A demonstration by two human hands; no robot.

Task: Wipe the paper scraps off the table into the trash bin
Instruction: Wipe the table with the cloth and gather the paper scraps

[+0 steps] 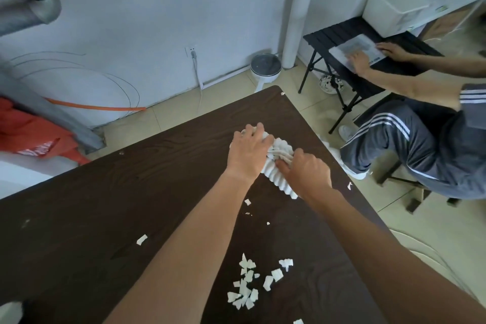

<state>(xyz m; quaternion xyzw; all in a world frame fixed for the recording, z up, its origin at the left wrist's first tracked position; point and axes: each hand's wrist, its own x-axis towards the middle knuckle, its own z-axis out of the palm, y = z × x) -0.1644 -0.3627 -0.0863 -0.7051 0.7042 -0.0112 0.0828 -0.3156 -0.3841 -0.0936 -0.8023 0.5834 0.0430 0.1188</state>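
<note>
Dark wooden bench [105, 205]: white ribbed cloth [274, 180], left grip [248, 150] and right grip [305, 171] both curled onto it; torn paper scraps [247, 289] scattered nearby.

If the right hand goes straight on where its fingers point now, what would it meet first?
The right hand would probably push into the bunched white cloth it grips, then the left hand close behind; depth is unclear.

cloth [273, 176] white ribbed | table [105, 205] dark brown woodgrain | scraps [247, 289] white
</note>
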